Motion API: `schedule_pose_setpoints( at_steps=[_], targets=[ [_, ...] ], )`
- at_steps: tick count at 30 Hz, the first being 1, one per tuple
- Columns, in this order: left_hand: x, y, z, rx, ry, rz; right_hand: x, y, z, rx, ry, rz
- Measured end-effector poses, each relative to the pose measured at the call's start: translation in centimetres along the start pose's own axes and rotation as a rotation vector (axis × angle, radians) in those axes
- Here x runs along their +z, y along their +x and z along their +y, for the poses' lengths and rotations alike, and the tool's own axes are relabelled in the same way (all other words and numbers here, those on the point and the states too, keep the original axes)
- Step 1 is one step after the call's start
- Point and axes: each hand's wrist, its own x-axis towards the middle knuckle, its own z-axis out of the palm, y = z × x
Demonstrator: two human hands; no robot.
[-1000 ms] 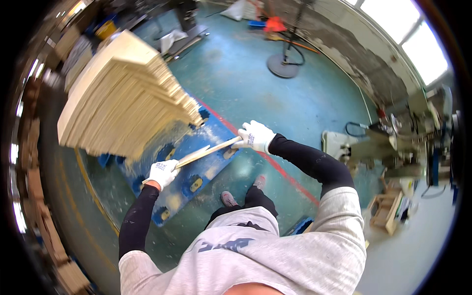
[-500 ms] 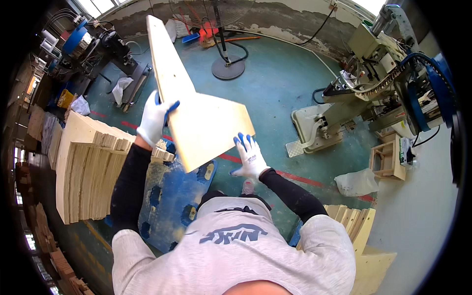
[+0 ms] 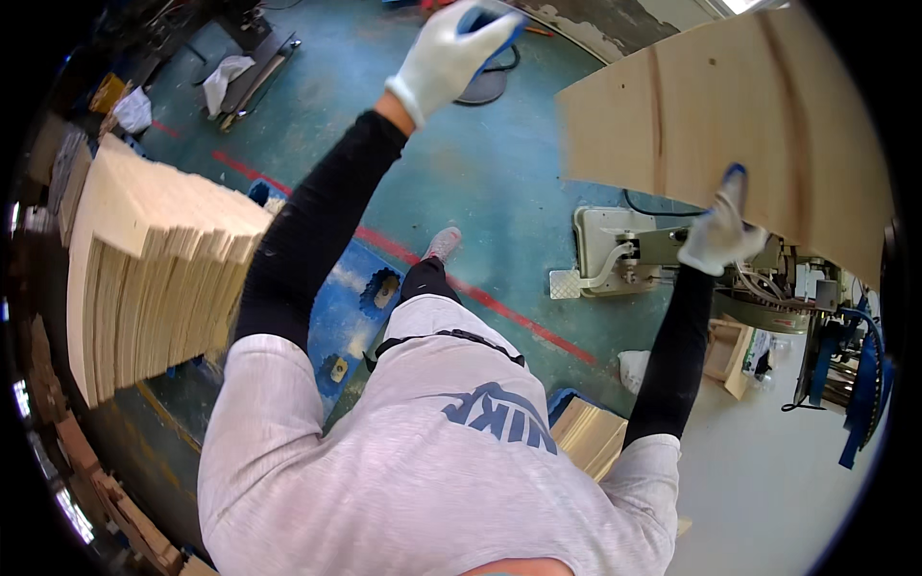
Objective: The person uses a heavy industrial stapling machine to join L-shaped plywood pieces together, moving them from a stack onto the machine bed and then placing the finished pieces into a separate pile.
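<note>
A large flat wooden board with two dark grain streaks is raised at the upper right, with its far right side near the rim of the picture. Its lower edge is gripped by my right hand, thumb on the near face and the other fingers mostly out of sight behind it. My left hand, in a white glove with blue fingertips, is stretched forward away from the board. Its fingers are bent but apart, and nothing shows in them.
A tall stack of cut boards stands at my left, beside a blue pallet. More cut wood lies near my right hip. Behind the board is a machine with a foot pedal; a small wooden stool sits near it.
The board has swung from in front of me to the upper right, now in my right hand. My left hand has let go of it. My body has turned right with one foot forward.
</note>
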Motion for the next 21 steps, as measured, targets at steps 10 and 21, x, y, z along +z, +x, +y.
schedule_pose_setpoints(
  at_steps=[10,21],
  targets=[
    [16.8,-12.6,-19.9,-1.242,-1.072,-0.322,-13.5,2.9,-15.3,0.098,-0.309,0.696],
    [24.4,-6.0,-11.9,-0.710,-0.647,-0.884,-17.3,-23.9,-26.2,0.419,-0.577,1.189]
  ],
)
